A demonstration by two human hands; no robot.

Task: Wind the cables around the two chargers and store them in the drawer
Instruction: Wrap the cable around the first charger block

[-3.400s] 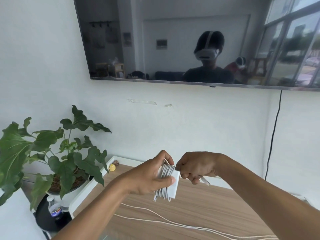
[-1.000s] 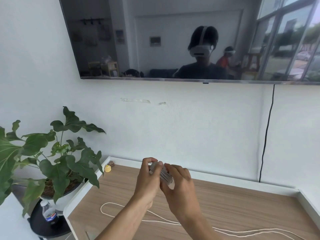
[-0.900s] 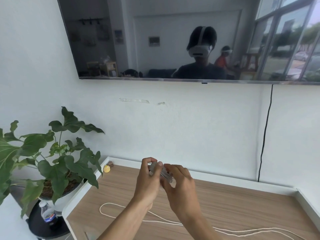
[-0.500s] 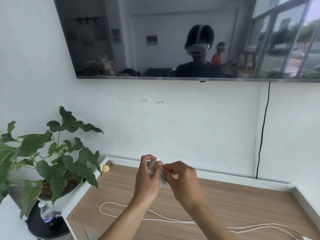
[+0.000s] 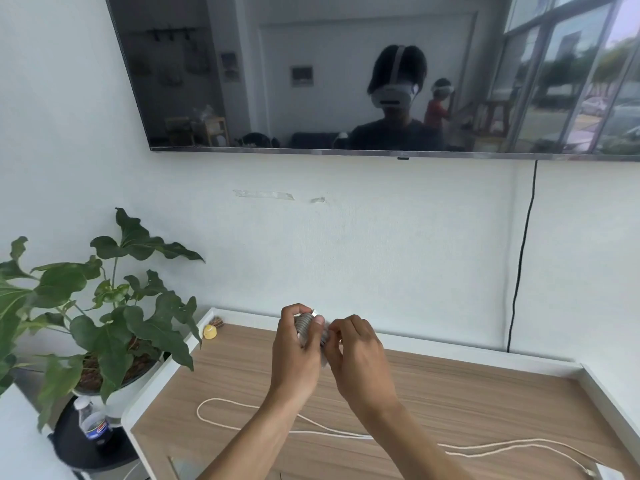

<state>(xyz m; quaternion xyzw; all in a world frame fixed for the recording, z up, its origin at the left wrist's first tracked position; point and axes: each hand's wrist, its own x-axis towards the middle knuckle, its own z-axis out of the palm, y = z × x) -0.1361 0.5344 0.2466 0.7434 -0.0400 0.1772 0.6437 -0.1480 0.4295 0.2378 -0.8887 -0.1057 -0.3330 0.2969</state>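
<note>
Here, both forearms raised: left hand [image 5: 297,351] grip curls round the charger [image 5: 314,312], right hand [image 5: 358,356] pinches its wound cable [image 5: 304,327].

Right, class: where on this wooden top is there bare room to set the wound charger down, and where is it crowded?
Freest: back right of the wooden top, between the right hand, the white rim and the loose cable. Also bare: the left part between the yellow object and the cable's loop. Crowded: the front strip, where the cable runs.
</note>
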